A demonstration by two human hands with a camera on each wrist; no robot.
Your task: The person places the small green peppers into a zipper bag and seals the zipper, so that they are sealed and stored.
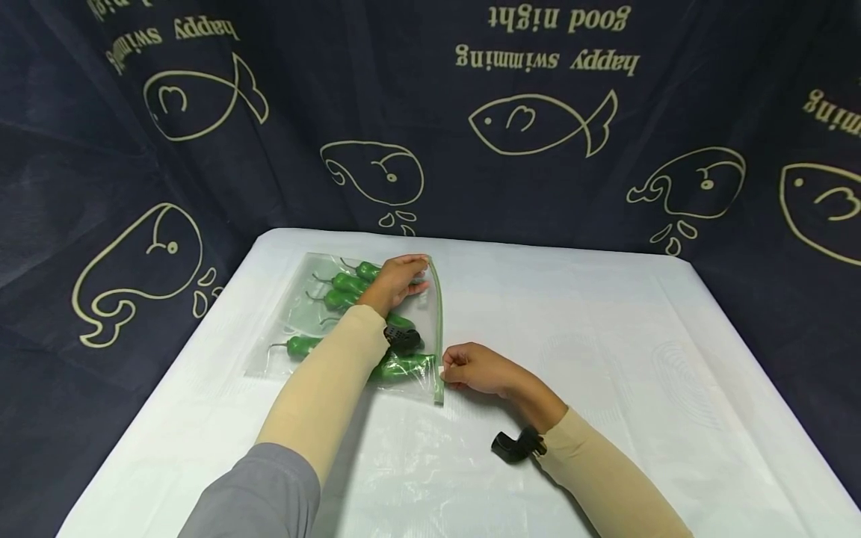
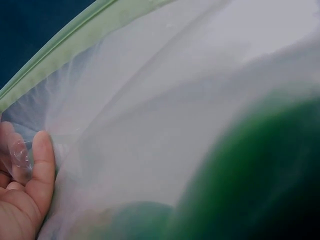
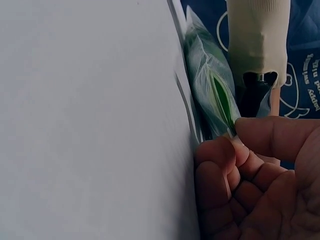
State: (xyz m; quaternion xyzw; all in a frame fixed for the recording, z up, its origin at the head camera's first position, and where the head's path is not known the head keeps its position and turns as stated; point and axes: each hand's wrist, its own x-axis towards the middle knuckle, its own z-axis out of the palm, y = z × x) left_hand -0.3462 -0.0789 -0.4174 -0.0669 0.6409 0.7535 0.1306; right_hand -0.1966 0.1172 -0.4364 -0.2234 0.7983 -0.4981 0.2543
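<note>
A clear zip bag (image 1: 291,310) with a green closure strip (image 1: 439,317) lies flat on the table. Several green peppers (image 1: 346,283) are inside it, stems to the left. My left hand (image 1: 402,278) grips the bag's film by its far corner, just below the strip; the left wrist view shows the thumb (image 2: 44,155) and fingers with film between them. Near the strip's front end, my right hand (image 1: 479,369) pinches a small white slider (image 1: 441,370) between thumb and curled fingers. In the right wrist view the bag's mouth (image 3: 220,97) gapes beyond those fingertips.
A white-covered table (image 1: 578,321) bears the bag on its left side. Dark blue cloth (image 1: 430,112) with fish and whale drawings hangs behind and at the sides. Black wrist cameras (image 1: 516,446) sit at both wrists, the left one over the peppers.
</note>
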